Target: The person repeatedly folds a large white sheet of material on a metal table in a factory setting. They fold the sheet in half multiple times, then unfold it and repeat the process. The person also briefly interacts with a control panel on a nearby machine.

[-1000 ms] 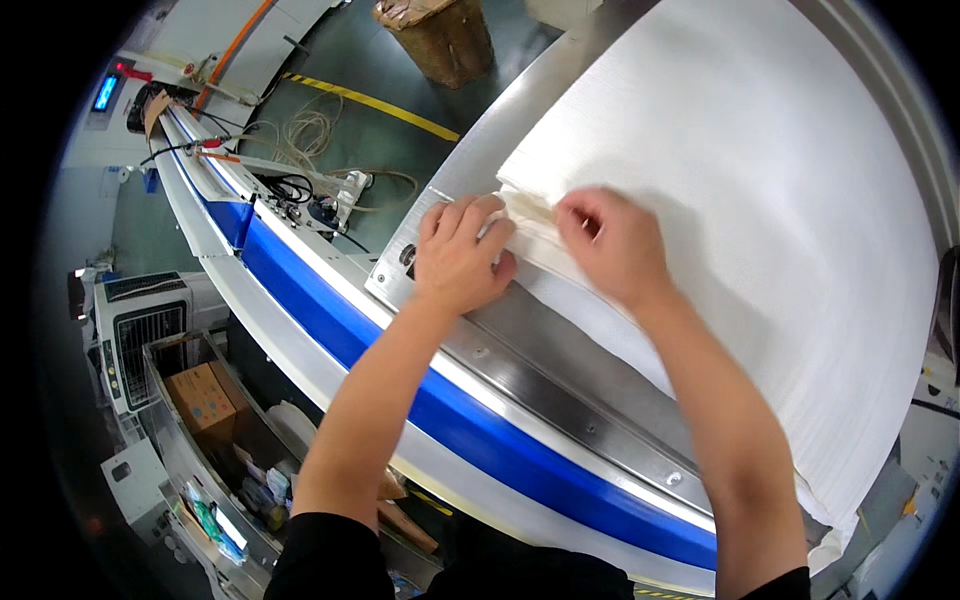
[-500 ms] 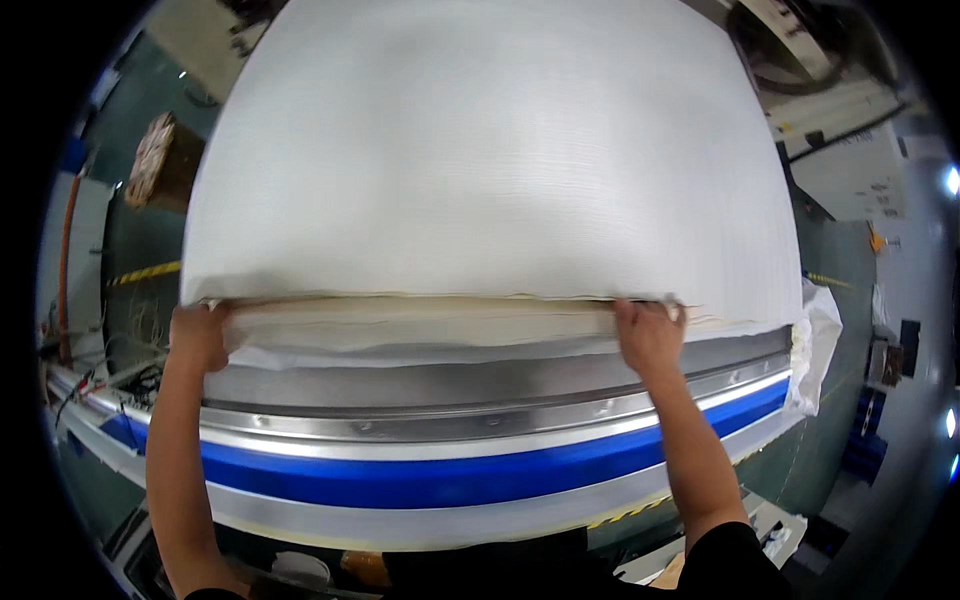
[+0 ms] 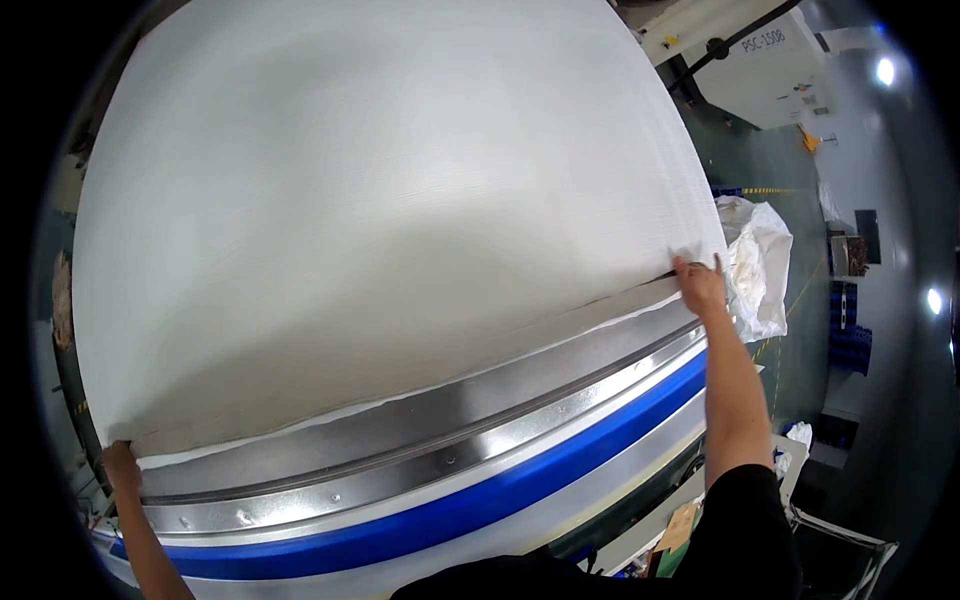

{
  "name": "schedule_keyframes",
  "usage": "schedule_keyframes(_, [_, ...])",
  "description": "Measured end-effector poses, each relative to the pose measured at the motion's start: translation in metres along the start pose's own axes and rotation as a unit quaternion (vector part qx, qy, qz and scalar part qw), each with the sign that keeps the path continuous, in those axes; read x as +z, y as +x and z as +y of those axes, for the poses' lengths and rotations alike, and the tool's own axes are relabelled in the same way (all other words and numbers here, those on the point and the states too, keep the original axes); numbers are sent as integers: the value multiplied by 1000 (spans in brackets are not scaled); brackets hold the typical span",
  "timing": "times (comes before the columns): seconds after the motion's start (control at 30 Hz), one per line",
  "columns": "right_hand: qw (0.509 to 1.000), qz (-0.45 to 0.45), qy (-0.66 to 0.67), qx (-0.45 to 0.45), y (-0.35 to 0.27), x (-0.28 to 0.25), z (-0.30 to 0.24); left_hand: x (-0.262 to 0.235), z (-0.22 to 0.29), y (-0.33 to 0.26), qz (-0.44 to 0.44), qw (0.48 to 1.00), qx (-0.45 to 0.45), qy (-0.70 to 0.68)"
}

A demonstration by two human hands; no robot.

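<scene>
I have the white sheet stack (image 3: 380,220) spread over the table, its near edge along the steel rail (image 3: 420,450). My left hand (image 3: 122,466) and right hand (image 3: 700,285) each pinch a near corner, arms wide, likely keeping the top layer taut and square.

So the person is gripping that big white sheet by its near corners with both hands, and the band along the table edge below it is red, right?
Not quite: the band is blue, not red, as the head view shows. The rest holds: the left hand and the right hand each grip a near corner of the big white sheet.
</scene>
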State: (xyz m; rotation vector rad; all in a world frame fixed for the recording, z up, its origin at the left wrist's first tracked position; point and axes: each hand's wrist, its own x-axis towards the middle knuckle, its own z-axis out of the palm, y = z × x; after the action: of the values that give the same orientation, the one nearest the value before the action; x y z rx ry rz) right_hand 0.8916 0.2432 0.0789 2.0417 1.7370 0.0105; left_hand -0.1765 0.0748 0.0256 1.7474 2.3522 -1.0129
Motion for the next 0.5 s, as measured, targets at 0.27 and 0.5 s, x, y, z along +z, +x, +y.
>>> schedule_keyframes(0.27, [992, -104, -14, -68, 34, 17, 88, 37, -39, -14, 27, 998, 30, 47])
schedule_keyframes(0.5, [997, -35, -55, -29, 23, 33, 97, -6, -17, -23, -77, 978, 49, 186])
